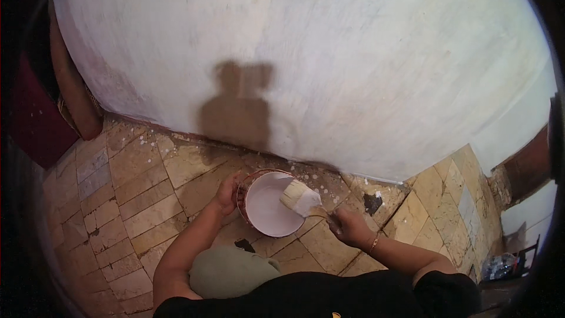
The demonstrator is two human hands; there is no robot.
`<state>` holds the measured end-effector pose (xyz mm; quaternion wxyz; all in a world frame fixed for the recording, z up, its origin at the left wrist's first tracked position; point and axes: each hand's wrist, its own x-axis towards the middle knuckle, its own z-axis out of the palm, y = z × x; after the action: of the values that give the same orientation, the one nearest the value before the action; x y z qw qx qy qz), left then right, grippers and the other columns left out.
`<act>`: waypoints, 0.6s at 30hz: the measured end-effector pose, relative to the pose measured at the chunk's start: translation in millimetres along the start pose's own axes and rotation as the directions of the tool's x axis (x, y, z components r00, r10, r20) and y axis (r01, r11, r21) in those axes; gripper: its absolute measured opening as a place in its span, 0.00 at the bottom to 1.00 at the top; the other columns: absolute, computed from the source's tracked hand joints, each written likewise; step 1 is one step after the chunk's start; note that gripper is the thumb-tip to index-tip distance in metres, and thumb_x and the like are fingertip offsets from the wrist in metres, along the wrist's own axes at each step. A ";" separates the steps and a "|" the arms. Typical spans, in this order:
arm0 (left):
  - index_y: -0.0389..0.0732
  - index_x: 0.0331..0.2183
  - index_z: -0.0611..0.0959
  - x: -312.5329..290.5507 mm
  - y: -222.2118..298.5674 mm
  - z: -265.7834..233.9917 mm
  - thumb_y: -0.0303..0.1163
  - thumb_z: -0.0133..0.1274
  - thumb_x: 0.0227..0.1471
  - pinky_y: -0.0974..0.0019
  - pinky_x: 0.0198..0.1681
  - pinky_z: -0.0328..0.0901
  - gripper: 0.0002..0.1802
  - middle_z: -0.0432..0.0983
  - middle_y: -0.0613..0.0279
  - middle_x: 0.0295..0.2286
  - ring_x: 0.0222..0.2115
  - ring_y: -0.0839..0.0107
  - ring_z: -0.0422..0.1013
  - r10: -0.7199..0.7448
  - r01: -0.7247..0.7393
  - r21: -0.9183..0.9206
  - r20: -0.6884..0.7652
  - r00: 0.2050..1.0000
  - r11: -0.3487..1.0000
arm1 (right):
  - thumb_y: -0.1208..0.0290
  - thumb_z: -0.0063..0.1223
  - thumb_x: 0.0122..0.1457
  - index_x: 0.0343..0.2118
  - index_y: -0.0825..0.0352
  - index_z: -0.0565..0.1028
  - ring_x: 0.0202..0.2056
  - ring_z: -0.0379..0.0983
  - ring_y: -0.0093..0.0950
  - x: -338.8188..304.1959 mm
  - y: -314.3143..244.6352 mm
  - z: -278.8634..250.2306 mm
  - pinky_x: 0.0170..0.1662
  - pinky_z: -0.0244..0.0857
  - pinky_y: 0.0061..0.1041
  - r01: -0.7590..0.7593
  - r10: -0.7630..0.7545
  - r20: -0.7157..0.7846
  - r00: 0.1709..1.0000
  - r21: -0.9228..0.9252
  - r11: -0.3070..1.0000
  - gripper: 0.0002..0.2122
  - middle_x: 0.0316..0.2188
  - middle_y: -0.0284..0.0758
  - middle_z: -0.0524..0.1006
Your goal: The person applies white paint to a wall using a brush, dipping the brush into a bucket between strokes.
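Note:
My left hand [228, 194] grips the left side of a round bucket [242, 205], its fingers wrapped at the rim. White paint [268, 206] shows inside, and its depth I cannot make out. In my right hand [349, 228] is a wide paintbrush [306, 202], held by its handle with the fingers closed round it. The brush's pale bristles point left and lie over the right part of the bucket's opening. Whether the bristles touch the paint is not clear.
A whitish, unevenly painted wall [365, 70] rises ahead, with my shadow on it. Paint spots mark the tiled floor [141, 200] along its base. A brown post [70, 76] and a dark red panel [38, 112] stand at left. A clear plastic item [500, 266] lies at lower right.

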<state>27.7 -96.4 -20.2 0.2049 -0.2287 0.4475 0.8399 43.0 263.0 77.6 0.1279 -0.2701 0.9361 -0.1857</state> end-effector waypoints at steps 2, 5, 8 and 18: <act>0.41 0.24 0.78 1.1 -4.6 -3.8 0.62 0.38 0.49 0.68 0.22 0.65 0.32 0.74 0.61 0.19 0.18 0.69 0.70 -0.034 0.034 0.014 -0.021 0.999 0.999 | 0.66 0.53 0.52 0.32 0.65 0.68 0.26 0.71 0.45 6.9 -6.7 -6.4 0.28 0.65 0.40 0.062 -0.062 -0.013 0.998 0.009 0.998 0.09 0.23 0.43 0.72; 0.41 0.23 0.78 2.1 -7.2 -7.2 0.61 0.38 0.49 0.67 0.24 0.65 0.32 0.74 0.61 0.19 0.19 0.69 0.70 -0.010 0.011 0.023 -0.030 0.999 1.000 | 0.64 0.51 0.53 0.32 0.63 0.67 0.25 0.72 0.44 13.6 -3.0 -6.4 0.26 0.65 0.41 0.163 -0.164 -0.019 0.986 -0.030 0.986 0.10 0.24 0.43 0.73; 0.38 0.26 0.78 -2.1 -8.2 -6.8 0.60 0.37 0.50 0.65 0.28 0.65 0.32 0.75 0.58 0.22 0.22 0.66 0.71 0.001 -0.002 0.009 0.061 0.998 1.000 | 0.65 0.53 0.52 0.30 0.63 0.68 0.24 0.72 0.42 14.7 -3.6 -8.5 0.26 0.65 0.39 0.191 -0.194 -0.040 0.980 -0.065 0.979 0.09 0.22 0.42 0.73; 0.33 0.38 0.74 -5.3 -16.7 -9.8 0.61 0.34 0.51 0.59 0.42 0.63 0.36 0.74 0.52 0.32 0.34 0.59 0.70 -0.029 0.024 -0.052 -0.106 0.994 0.998 | 0.70 0.52 0.51 0.32 0.65 0.71 0.30 0.72 0.43 24.2 0.9 -23.1 0.31 0.65 0.41 0.250 -0.237 -0.107 0.965 0.124 0.960 0.07 0.27 0.45 0.74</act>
<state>43.1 -96.8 -33.0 0.1860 -0.2844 0.4335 0.8346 14.8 256.8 94.6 0.0793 -0.3652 0.8857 -0.2755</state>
